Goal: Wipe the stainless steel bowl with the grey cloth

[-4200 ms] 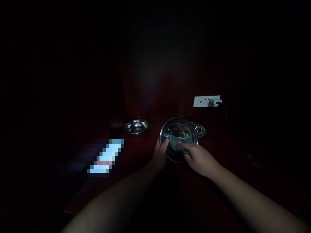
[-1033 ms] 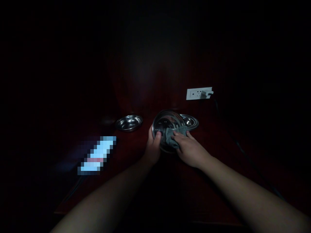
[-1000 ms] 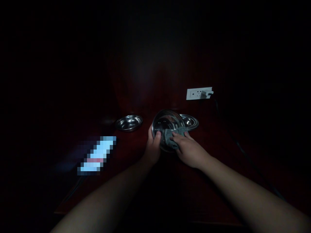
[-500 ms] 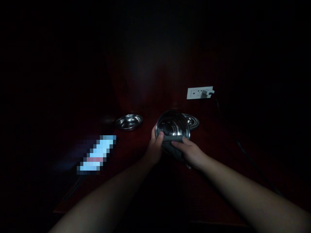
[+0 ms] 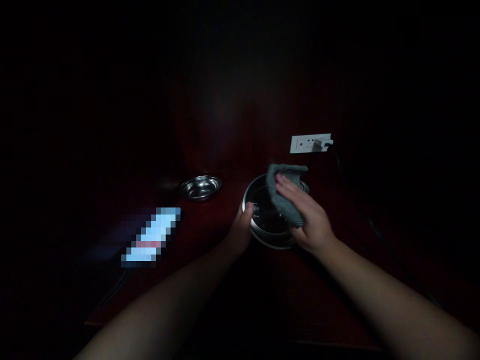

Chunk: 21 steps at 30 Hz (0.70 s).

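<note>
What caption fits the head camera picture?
In dim light, the left hand grips a metal bowl; the right hand holds a grey-green cloth.

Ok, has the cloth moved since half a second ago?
Yes: judged by the wall socket, the cloth has moved up and rightward, nearer to it.

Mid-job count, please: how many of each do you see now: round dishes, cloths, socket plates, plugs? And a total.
Round dishes: 3 (bowl in the left hand, small dish on the left, mostly hidden dish behind the right hand)
Cloths: 1 (grey-green cloth)
Socket plates: 1 (white socket plate)
Plugs: 1 (white plug)
Total: 6
</note>
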Available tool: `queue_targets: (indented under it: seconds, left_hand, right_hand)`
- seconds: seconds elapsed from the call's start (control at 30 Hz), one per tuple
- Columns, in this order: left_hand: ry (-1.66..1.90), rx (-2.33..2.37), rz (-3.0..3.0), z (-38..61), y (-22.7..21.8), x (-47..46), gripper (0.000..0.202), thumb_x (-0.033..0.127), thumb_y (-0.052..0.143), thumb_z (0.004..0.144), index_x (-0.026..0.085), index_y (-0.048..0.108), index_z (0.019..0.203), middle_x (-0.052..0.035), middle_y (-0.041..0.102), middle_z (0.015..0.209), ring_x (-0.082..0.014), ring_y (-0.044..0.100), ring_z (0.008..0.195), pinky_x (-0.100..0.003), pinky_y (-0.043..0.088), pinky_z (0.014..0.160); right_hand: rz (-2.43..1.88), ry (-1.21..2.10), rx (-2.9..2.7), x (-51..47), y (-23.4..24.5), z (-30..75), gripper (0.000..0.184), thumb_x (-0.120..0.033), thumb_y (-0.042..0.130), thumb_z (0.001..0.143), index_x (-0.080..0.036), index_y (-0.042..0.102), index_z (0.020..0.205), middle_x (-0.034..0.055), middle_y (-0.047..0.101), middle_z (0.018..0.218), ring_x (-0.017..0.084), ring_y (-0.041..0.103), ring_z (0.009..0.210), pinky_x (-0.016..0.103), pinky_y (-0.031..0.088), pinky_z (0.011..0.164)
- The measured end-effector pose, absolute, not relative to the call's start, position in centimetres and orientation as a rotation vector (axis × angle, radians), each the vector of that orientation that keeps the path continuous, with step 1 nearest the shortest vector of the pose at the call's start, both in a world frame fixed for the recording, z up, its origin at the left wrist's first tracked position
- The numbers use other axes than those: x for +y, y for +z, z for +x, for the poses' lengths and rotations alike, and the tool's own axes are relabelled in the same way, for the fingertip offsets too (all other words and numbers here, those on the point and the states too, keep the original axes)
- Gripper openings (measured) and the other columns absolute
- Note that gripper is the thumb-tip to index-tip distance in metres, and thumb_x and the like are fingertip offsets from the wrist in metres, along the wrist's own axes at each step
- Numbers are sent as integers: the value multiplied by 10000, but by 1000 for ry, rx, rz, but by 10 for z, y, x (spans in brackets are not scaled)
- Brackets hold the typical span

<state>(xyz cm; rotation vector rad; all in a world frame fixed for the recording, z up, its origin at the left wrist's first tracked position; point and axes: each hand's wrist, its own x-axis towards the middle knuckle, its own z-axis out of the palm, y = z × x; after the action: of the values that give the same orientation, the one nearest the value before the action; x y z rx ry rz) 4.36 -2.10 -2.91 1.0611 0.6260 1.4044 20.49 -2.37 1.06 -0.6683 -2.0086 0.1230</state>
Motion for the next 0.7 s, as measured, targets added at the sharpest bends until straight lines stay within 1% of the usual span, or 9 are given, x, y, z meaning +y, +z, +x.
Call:
queue_targets:
  seconds: [0.07,0.13,0.23,0.3,0.4,0.57,0.7]
  left_hand:
    - [1373,562,1021,45,-31,-20,528,556,421,843,174,584,1169,-94,604,1226,-260,489,1216,-414,338,1055]
    - [1321,552,993,45,-33,-20,554,582,417,832,172,596,1159,-100,625,1193,-266,493,1213,-421,335,1057]
    - [1289,595,993,43,-32,-21,558,576,457,817,161,595,1163,-108,622,1200,-273,489,1218,-422,326,1061]
    - [1308,618,1008,42,-31,-21,546,552,485,813,159,583,1179,-108,610,1220,-272,487,1220,-420,324,1061]
    - [1353,633,1011,43,-27,-22,523,529,497,818,162,576,1182,-101,611,1221,-265,510,1195,-414,326,1059]
    - [1368,722,1005,45,-24,-24,519,528,494,817,156,579,1169,-112,652,1142,-279,558,1130,-436,364,1025]
    - [1390,749,1066,45,-27,-23,504,506,496,825,163,554,1189,-109,650,1138,-268,553,1135,-421,369,1021]
  right_hand:
    - [-662,39,-2315,-23,8,203,689,-23,408,652,-144,446,1329,66,349,1461,201,229,1380,439,213,1130]
    - [-725,29,-2490,-21,4,199,757,-1,407,610,-132,413,1356,85,315,1475,197,187,1390,450,201,1130]
    - [-818,-7,-2547,-17,0,196,814,2,435,597,-120,342,1397,106,249,1497,220,130,1400,468,190,1127]
    - [-903,-65,-2509,-16,0,197,825,0,449,601,-137,329,1406,99,231,1505,237,110,1403,489,175,1126]
    - [-1073,-174,-2433,-15,2,199,800,-26,472,629,-154,333,1406,84,223,1510,271,119,1401,515,155,1123]
    - [-1263,-271,-2363,-15,1,197,708,-104,495,705,-123,348,1397,101,229,1506,296,171,1390,501,158,1124]
    - [-1348,-264,-2348,-15,-3,197,617,-241,495,786,-93,382,1374,137,305,1472,300,241,1369,510,165,1115]
